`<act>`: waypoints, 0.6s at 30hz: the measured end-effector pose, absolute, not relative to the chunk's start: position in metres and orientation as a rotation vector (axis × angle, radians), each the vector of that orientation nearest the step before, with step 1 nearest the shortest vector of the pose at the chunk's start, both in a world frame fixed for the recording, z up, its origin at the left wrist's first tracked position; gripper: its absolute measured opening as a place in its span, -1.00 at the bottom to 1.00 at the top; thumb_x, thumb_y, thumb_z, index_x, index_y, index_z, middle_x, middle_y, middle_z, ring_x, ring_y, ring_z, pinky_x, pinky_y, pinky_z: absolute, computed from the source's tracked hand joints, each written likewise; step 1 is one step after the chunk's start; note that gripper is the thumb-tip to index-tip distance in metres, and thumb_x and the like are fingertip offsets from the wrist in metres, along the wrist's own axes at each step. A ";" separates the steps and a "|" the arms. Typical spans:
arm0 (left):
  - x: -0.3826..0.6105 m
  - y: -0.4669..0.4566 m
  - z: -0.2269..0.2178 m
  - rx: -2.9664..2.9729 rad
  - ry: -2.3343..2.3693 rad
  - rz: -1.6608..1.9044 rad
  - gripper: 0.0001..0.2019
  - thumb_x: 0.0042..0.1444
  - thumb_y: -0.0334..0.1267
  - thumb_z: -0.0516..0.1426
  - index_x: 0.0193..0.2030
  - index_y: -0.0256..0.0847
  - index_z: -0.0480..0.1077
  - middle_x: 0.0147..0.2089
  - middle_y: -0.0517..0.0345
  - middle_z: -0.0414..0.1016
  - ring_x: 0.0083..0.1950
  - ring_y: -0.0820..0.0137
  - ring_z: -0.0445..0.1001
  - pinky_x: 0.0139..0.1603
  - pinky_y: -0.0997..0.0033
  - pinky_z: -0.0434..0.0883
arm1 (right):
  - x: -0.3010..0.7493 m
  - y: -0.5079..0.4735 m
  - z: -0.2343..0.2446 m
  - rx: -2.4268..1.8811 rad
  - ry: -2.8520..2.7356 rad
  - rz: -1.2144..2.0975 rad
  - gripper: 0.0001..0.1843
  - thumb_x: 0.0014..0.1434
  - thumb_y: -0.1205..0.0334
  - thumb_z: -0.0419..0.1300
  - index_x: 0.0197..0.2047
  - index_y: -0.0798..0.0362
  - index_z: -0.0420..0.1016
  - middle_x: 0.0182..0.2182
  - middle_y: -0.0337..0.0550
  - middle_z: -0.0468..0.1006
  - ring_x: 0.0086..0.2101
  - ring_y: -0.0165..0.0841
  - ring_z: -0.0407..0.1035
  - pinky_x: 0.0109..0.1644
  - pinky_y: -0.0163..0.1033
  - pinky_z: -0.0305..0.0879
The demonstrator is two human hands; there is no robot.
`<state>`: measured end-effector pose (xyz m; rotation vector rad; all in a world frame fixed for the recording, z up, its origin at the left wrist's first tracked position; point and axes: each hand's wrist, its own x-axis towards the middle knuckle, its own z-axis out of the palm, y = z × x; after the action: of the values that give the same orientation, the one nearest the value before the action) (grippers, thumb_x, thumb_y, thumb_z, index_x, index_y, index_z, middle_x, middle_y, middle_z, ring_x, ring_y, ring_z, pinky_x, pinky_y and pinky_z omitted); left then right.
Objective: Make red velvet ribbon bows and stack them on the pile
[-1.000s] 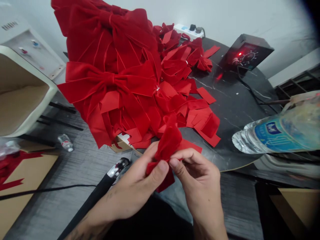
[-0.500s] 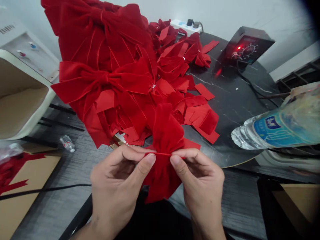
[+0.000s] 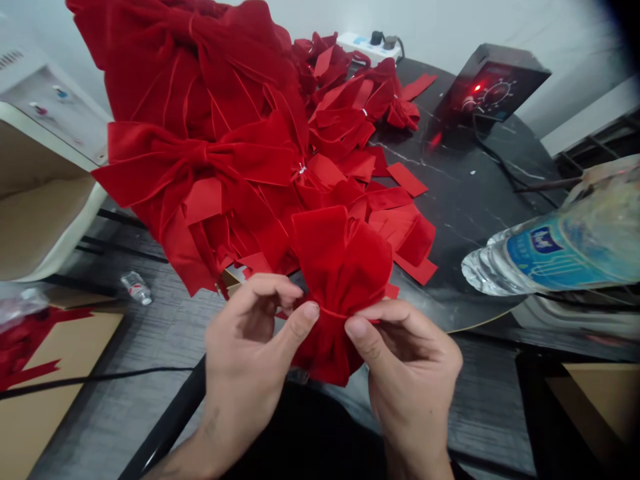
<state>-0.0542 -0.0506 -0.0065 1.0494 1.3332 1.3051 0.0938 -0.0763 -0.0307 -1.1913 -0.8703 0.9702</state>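
Note:
A red velvet bow (image 3: 345,257) is held upright in front of me, its middle gathered by a thin red strip across it. My right hand (image 3: 407,360) pinches the strip and the bow's right side between thumb and index finger. At the left side of the gather is my left hand (image 3: 255,353), its thumb against the velvet and its index finger curled close by. Its other fingertips are partly hidden. Just beyond lies a big pile of red velvet bows (image 3: 200,157), mixed with loose cut ribbon pieces (image 3: 407,179).
On the dark marbled round table (image 3: 450,213) stands a black box with a dial and red light (image 3: 493,87). A power strip (image 3: 370,47) is behind the bows. A large water bottle (image 3: 545,247) is at right, a chair (image 3: 50,200) at left, a small bottle (image 3: 136,288) on the floor.
The held bow has turned so its loops fan wider towards me. My left hand has shifted right and its index finger has loosened from the strip. My right hand keeps its pinch.

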 end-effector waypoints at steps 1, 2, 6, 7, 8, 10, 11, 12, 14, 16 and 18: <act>-0.053 -0.053 -0.004 1.126 1.383 1.299 -0.91 0.24 -0.33 0.44 -0.19 -0.04 0.68 -0.18 0.22 0.64 -0.13 0.42 0.59 -0.03 0.54 0.55 | 0.094 -0.076 -0.029 -1.203 -0.898 0.933 -0.87 0.24 0.30 0.55 -0.25 -0.11 0.72 -0.43 -0.36 0.65 -0.42 -0.47 0.49 -0.30 -0.41 0.45; -0.054 -0.055 -0.001 1.177 1.416 1.264 -0.94 0.27 -0.31 0.42 -0.20 -0.03 0.71 -0.17 0.20 0.67 -0.12 0.40 0.61 -0.01 0.51 0.57 | 0.094 -0.076 -0.028 -1.211 -0.924 0.902 -0.87 0.25 0.30 0.54 -0.25 -0.11 0.72 -0.43 -0.37 0.65 -0.42 -0.47 0.48 -0.29 -0.40 0.45; -0.058 -0.056 0.006 1.045 1.288 1.104 -0.84 0.09 -0.29 0.53 -0.19 0.01 0.76 -0.15 0.20 0.72 -0.11 0.34 0.67 -0.01 0.44 0.64 | 0.096 -0.072 -0.022 -1.205 -1.040 0.853 -0.86 0.25 0.34 0.54 -0.24 -0.11 0.74 -0.40 -0.36 0.67 -0.38 -0.46 0.51 -0.26 -0.35 0.46; -0.060 -0.055 0.005 0.979 1.210 1.058 -0.81 0.03 -0.32 0.56 -0.23 -0.01 0.75 -0.21 0.22 0.70 -0.14 0.35 0.67 -0.05 0.45 0.64 | 0.097 -0.071 -0.022 -1.188 -1.064 0.870 -0.86 0.25 0.35 0.54 -0.24 -0.10 0.75 -0.39 -0.35 0.68 -0.37 -0.45 0.52 -0.26 -0.35 0.46; -0.061 -0.053 0.004 0.922 1.136 1.013 -0.79 0.00 -0.36 0.57 -0.26 -0.04 0.73 -0.27 0.25 0.67 -0.19 0.36 0.66 -0.08 0.46 0.63 | 0.098 -0.070 -0.022 -1.167 -1.080 0.894 -0.86 0.25 0.35 0.54 -0.24 -0.10 0.76 -0.38 -0.35 0.68 -0.37 -0.45 0.53 -0.26 -0.34 0.47; -0.062 -0.049 0.000 0.845 1.026 0.940 -0.82 0.04 -0.40 0.55 -0.28 -0.06 0.72 -0.34 0.26 0.65 -0.23 0.38 0.65 -0.11 0.48 0.61 | 0.099 -0.070 -0.022 -1.141 -1.083 0.937 -0.85 0.24 0.36 0.55 -0.25 -0.12 0.78 -0.39 -0.36 0.70 -0.39 -0.47 0.53 -0.27 -0.36 0.48; -0.063 -0.048 -0.002 0.822 0.991 0.926 -0.84 0.08 -0.40 0.52 -0.26 -0.06 0.73 -0.34 0.25 0.67 -0.22 0.37 0.66 -0.10 0.48 0.61 | 0.100 -0.070 -0.022 -1.147 -1.073 0.951 -0.83 0.22 0.36 0.56 -0.25 -0.14 0.79 -0.40 -0.38 0.71 -0.41 -0.48 0.54 -0.29 -0.38 0.48; -0.063 -0.047 -0.003 0.812 0.966 0.921 -0.85 0.12 -0.40 0.51 -0.23 -0.06 0.75 -0.31 0.23 0.70 -0.20 0.36 0.67 -0.08 0.46 0.60 | 0.101 -0.071 -0.022 -1.160 -1.058 0.965 -0.82 0.21 0.37 0.58 -0.24 -0.16 0.79 -0.41 -0.39 0.72 -0.43 -0.50 0.54 -0.30 -0.40 0.48; -0.064 -0.046 -0.005 0.812 0.928 0.920 -0.86 0.17 -0.37 0.48 -0.17 -0.05 0.77 -0.24 0.19 0.75 -0.17 0.32 0.70 -0.07 0.43 0.59 | 0.104 -0.073 -0.022 -1.170 -1.021 1.031 -0.77 0.18 0.38 0.59 -0.23 -0.19 0.80 -0.43 -0.41 0.74 -0.46 -0.51 0.57 -0.33 -0.45 0.49; -0.066 -0.044 -0.005 0.805 0.913 0.903 -0.87 0.20 -0.35 0.47 -0.14 -0.04 0.78 -0.23 0.17 0.77 -0.16 0.31 0.71 -0.08 0.42 0.59 | 0.107 -0.073 -0.022 -1.133 -0.974 1.157 -0.78 0.21 0.39 0.56 -0.21 -0.19 0.80 -0.45 -0.40 0.75 -0.49 -0.49 0.59 -0.37 -0.47 0.52; -0.067 -0.043 -0.004 0.784 0.902 0.888 -0.89 0.20 -0.32 0.48 -0.14 -0.05 0.79 -0.27 0.16 0.77 -0.17 0.32 0.72 -0.11 0.46 0.58 | 0.110 -0.073 -0.022 -1.099 -0.938 1.263 -0.81 0.26 0.39 0.52 -0.22 -0.16 0.80 -0.48 -0.38 0.73 -0.51 -0.48 0.59 -0.39 -0.48 0.53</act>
<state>-0.0667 -0.0429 -0.0040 0.7840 0.9025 0.8879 0.1098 -0.0729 -0.0223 -1.0991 -0.9380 1.2628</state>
